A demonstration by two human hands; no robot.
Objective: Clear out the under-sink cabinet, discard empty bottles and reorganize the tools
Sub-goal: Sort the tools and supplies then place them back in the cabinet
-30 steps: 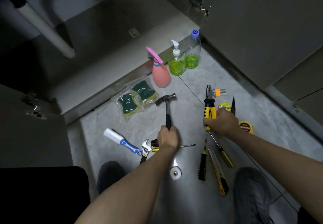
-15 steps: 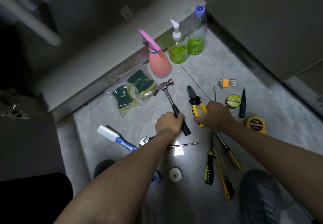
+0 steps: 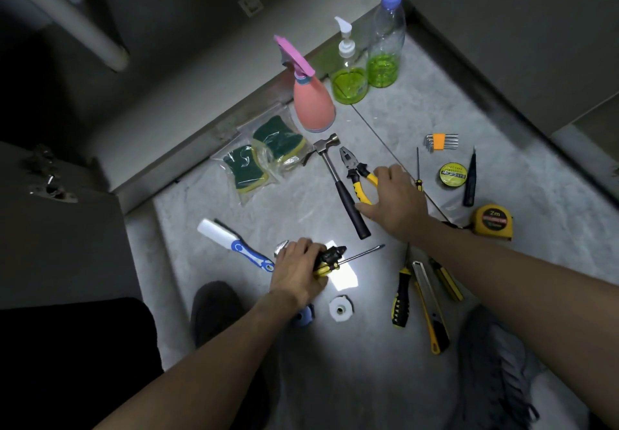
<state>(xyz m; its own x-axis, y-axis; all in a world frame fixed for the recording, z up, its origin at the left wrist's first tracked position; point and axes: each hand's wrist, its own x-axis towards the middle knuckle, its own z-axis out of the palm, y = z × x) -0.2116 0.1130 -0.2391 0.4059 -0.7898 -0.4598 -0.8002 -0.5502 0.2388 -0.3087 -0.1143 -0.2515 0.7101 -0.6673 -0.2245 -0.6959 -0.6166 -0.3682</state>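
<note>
On the grey floor in front of the open under-sink cabinet (image 3: 187, 71), tools lie spread out. My left hand (image 3: 296, 270) grips the yellow-black handle of a screwdriver (image 3: 335, 257), whose shaft points right. A wrench head (image 3: 281, 247) peeks out behind that hand. My right hand (image 3: 393, 200) rests over the handles of the yellow pliers (image 3: 355, 171), fingers spread. The hammer (image 3: 338, 181) lies free just left of the pliers. A pink spray bottle (image 3: 313, 104), a pump bottle (image 3: 348, 81) and a clear bottle (image 3: 385, 51), both holding green liquid, stand at the cabinet edge.
Bagged sponges (image 3: 264, 158) and a white-blue brush (image 3: 234, 245) lie to the left. On the right are hex keys (image 3: 440, 143), a tape roll (image 3: 453, 175) and a tape measure (image 3: 494, 221). A utility knife (image 3: 430, 309), a white nut (image 3: 340, 309) and my shoes (image 3: 495, 362) are near me.
My left hand let go of the hammer, which now lies on the floor, then drew back and took hold of the screwdriver. My right hand carried the pliers left, beside the hammer.
</note>
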